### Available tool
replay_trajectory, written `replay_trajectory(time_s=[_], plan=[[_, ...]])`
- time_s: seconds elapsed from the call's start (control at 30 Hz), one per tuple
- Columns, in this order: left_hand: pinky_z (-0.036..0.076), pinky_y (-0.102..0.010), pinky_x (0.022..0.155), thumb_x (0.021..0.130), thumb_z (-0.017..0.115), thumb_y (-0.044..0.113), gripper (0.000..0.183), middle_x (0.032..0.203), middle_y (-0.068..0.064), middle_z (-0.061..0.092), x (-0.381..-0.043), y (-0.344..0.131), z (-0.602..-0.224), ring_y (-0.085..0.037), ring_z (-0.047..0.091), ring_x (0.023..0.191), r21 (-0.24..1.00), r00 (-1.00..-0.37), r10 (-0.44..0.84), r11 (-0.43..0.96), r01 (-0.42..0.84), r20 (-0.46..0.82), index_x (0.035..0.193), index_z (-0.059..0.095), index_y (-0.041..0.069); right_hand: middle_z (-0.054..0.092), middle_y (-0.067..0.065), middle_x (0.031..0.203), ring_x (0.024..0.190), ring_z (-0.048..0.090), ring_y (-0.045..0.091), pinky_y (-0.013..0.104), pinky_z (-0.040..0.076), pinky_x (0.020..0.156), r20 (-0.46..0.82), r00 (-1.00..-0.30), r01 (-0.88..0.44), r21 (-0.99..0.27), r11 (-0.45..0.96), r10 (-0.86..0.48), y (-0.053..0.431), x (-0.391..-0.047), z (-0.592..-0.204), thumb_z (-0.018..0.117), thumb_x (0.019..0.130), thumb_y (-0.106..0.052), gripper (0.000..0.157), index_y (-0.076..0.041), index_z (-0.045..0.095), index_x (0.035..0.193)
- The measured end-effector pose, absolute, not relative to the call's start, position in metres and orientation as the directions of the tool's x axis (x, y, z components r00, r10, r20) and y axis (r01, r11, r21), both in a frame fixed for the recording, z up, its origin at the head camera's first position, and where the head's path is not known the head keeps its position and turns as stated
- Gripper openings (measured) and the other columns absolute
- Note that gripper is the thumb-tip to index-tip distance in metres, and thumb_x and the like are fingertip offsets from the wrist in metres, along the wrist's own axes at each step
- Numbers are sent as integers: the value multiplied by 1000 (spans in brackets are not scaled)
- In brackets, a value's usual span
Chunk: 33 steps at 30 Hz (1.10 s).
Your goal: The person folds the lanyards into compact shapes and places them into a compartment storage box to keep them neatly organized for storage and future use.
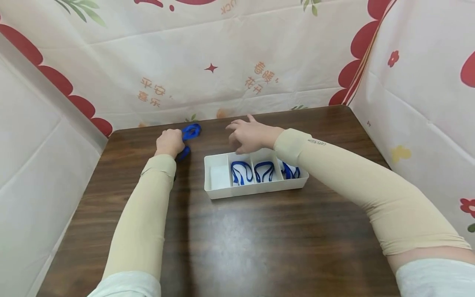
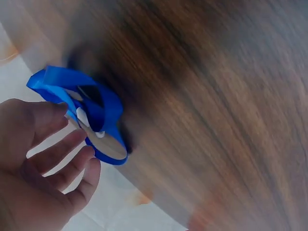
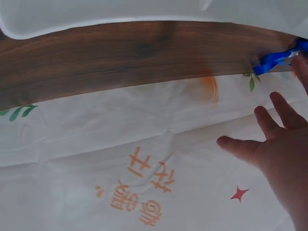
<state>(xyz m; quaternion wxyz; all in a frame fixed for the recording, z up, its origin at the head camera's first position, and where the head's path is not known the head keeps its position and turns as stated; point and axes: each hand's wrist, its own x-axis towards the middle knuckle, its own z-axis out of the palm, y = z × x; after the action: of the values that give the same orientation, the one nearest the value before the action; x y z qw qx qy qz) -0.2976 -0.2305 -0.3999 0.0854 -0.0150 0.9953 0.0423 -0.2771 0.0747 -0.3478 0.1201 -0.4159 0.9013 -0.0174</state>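
Observation:
My left hand (image 1: 170, 143) pinches a coiled blue lanyard (image 1: 191, 131) between thumb and fingertips, left of the tray. In the left wrist view, loops of the lanyard (image 2: 113, 108) spread from the fingertips, with small white parts among them. My right hand (image 1: 253, 135), its fingers spread and holding nothing, hovers over the back edge of the white divided tray (image 1: 256, 189). The tray's leftmost compartment (image 1: 219, 175) is bare. Blue lanyards lie coiled in the others: one left of middle (image 1: 242, 172), one right of middle (image 1: 264, 171), one at the right end (image 1: 291, 171).
The tray stands mid-table on a dark wood table (image 1: 237, 239). A printed white cloth (image 1: 208, 49) hangs behind the back edge, and another white sheet (image 1: 419, 103) hangs along the right side.

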Motion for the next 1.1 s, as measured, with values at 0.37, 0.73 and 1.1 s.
replay_trajectory(time_s=[0.37, 0.73, 1.1], plan=[[58, -62, 97, 102, 58, 10, 32, 133, -31, 65, -304, -234, -414, -49, 63, 122, 122, -983, -73, 988, -94, -168, 130, 65, -4, 42, 10, 170, 164, 24, 35, 78, 5, 128, -219, -632, -735, -134, 664, -744, 69, -281, -346, 65, 105, -41, 34, -20, 75, 130], [58, -52, 70, 102, 51, 19, 26, 89, -19, 69, -304, -235, -409, -35, 67, 77, 172, -999, -28, 985, -35, -39, 93, 66, -1, 52, 11, 162, 157, 38, 36, 78, 19, 125, -210, -595, -787, -45, 616, -776, 45, -281, -339, 63, 106, -35, 30, -17, 76, 126], [55, -54, 102, 102, 69, 17, 18, 125, -19, 71, -308, -218, -388, -37, 66, 112, 458, -988, 115, 887, 57, -99, 112, 67, 3, 65, 6, 138, 135, 57, 31, 66, 39, 119, -155, -640, -765, 38, 642, -753, 28, -284, -343, 62, 106, -33, 36, -15, 72, 135]])
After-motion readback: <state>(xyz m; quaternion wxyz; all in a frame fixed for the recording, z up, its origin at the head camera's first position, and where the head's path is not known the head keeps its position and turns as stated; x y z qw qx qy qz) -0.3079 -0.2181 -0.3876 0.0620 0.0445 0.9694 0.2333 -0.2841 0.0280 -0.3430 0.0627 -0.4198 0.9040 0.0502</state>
